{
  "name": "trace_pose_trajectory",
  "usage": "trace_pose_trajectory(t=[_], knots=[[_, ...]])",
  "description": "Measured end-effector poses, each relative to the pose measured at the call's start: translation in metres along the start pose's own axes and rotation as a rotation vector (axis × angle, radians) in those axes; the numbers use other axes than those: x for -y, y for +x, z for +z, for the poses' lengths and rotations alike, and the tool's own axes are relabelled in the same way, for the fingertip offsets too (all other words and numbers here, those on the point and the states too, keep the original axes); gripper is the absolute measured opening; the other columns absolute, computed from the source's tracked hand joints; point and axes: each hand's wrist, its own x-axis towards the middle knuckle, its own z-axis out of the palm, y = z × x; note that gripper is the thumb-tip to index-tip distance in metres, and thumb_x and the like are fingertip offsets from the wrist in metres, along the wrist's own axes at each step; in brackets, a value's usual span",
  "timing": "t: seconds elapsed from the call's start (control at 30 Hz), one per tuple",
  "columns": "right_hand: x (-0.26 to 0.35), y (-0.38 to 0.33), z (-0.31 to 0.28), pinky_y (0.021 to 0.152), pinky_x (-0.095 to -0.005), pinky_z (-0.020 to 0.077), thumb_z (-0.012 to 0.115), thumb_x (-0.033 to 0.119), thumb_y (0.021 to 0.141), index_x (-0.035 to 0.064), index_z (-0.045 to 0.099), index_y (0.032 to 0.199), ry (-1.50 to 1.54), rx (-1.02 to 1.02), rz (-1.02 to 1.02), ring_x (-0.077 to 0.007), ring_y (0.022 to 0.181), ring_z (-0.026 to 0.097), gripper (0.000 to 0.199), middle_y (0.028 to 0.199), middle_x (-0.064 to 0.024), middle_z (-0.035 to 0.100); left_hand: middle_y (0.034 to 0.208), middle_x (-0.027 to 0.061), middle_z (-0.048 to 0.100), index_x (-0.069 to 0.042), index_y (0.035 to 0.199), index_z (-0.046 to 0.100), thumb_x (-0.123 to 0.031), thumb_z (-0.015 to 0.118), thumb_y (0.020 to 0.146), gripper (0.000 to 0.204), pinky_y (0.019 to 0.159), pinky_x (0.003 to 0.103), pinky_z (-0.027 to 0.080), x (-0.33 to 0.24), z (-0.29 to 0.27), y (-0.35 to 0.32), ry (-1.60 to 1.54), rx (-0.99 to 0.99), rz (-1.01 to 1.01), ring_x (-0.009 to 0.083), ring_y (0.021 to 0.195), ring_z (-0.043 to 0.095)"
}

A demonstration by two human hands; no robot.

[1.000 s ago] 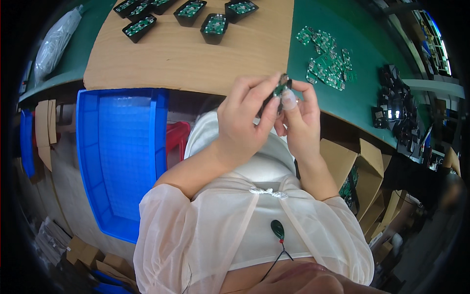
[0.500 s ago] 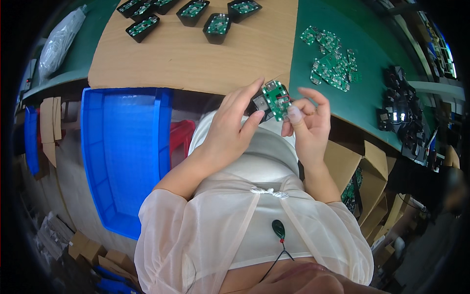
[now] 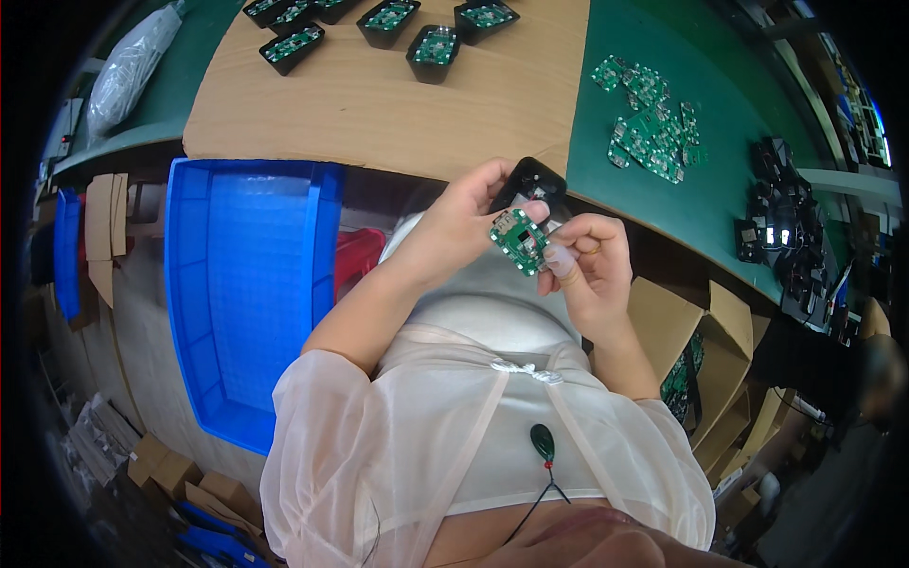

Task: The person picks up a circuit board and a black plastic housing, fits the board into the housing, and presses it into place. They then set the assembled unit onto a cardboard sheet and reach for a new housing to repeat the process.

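Over my lap, my left hand (image 3: 464, 213) grips a black plastic housing (image 3: 536, 180), whose open side faces up. My right hand (image 3: 595, 265) pinches a green circuit board (image 3: 519, 240) by its right edge, between thumb and fingers. The board hangs just nearer to me than the housing and partly overlaps my left fingertips. Whether a wire joins the two, I cannot make out. At the far side of the cardboard-covered table stand several black housings (image 3: 434, 54) with green boards seated in them.
Loose green circuit boards (image 3: 653, 133) lie heaped on the green mat (image 3: 615, 194) at right. Beyond them is a pile of black housings (image 3: 781, 208). A blue plastic crate (image 3: 256, 284) stands at left, and an open cardboard box (image 3: 663, 322) sits below the table at right.
The board has come toward me and turned, away from above the housing. My left hand has tilted the housing so its inside shows. The view has shifted slightly.
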Motion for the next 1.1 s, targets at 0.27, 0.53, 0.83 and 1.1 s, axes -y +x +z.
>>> trace_pose_trajectory(t=[0.27, 0.53, 0.83, 1.1], knots=[[0.008, 0.023, -0.01, 0.047, -0.0271, 0.0411, 0.066, 0.007, 0.058, 0.0105, 0.065, 0.09, -1.003, 0.077, -0.743, -0.0173, 0.061, 0.053, 0.033, 0.073, -0.0022, 0.052, 0.092, 0.0043, 0.058, -0.001, 0.1, 0.051, -0.008, 0.063, 0.081, 0.023, 0.072, 0.022, 0.046, 0.008, 0.0, -0.001, 0.055, -0.098, 0.118, 0.0092, 0.082, 0.057], [0.006, 0.036, -0.014, 0.053, -0.0296, 0.042, 0.069, 0.001, 0.065, 0.007, 0.059, 0.082, -0.946, -0.15, -0.729, -0.0212, 0.061, 0.051, 0.021, 0.069, -0.0054, 0.055, 0.097, 0.0077, 0.057, 0.002, 0.108, 0.046, -0.007, 0.052, 0.088, 0.023, 0.075, 0.022, 0.046, 0.0, 0.013, -0.008, -0.024, -0.114, 0.251, 0.0097, 0.086, 0.056], [0.009, 0.039, -0.003, 0.051, -0.0313, 0.0408, 0.068, 0.003, 0.067, 0.0061, 0.059, 0.08, -0.943, -0.222, -0.603, -0.0227, 0.06, 0.052, 0.015, 0.068, -0.0067, 0.054, 0.101, 0.0094, 0.056, 0.003, 0.113, 0.044, -0.013, 0.051, 0.09, 0.029, 0.073, 0.024, 0.05, -0.002, 0.013, -0.011, -0.073, -0.109, 0.169, 0.0115, 0.089, 0.056], [0.007, 0.041, 0.001, 0.05, -0.031, 0.0404, 0.066, 0.004, 0.069, 0.0069, 0.058, 0.081, -1.061, -0.219, -0.693, -0.0229, 0.059, 0.051, 0.015, 0.067, -0.0062, 0.053, 0.105, 0.01, 0.055, 0.004, 0.112, 0.044, -0.01, 0.052, 0.089, 0.028, 0.078, 0.025, 0.048, 0.006, 0.015, -0.013, -0.054, -0.156, 0.285, 0.0122, 0.093, 0.055]])
